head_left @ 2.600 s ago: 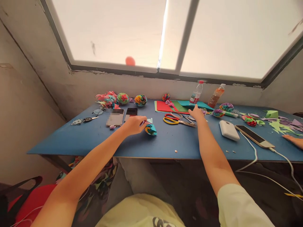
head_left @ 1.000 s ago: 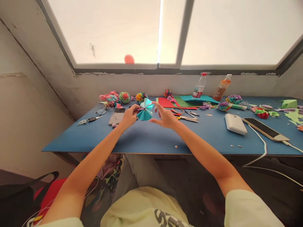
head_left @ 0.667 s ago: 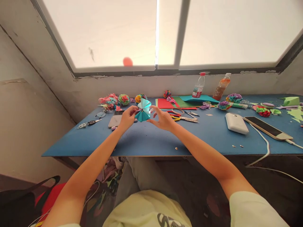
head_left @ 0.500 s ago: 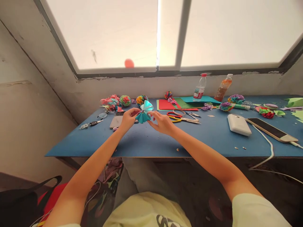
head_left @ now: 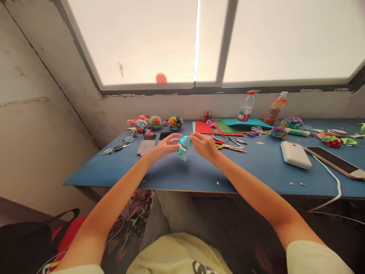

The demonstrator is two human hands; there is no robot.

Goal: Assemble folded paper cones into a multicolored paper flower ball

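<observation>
Between my hands, above the blue table, is a piece of folded turquoise paper (head_left: 183, 150), pleated and glossy where light hits its top. My right hand (head_left: 204, 145) pinches its upper right edge between thumb and fingers. On the other side, my left hand (head_left: 166, 147) has its thumb and fingertips at the paper's left edge, the fingers curved. Part of the paper is hidden by the fingertips. Just beyond my right hand lie scissors (head_left: 232, 148) with yellow and red handles.
Paper flower balls (head_left: 175, 122) line the back of the table (head_left: 119, 167). Coloured sheets (head_left: 202, 127) lie under a water bottle (head_left: 245, 109), with an orange drink bottle (head_left: 276, 108) beside it. A white power bank (head_left: 295, 154) and phones (head_left: 333, 160) lie around.
The turquoise paper has been turned from a wide open fan to a narrower, upright shape. My right hand has moved onto its top edge. The view has shifted slightly left.
</observation>
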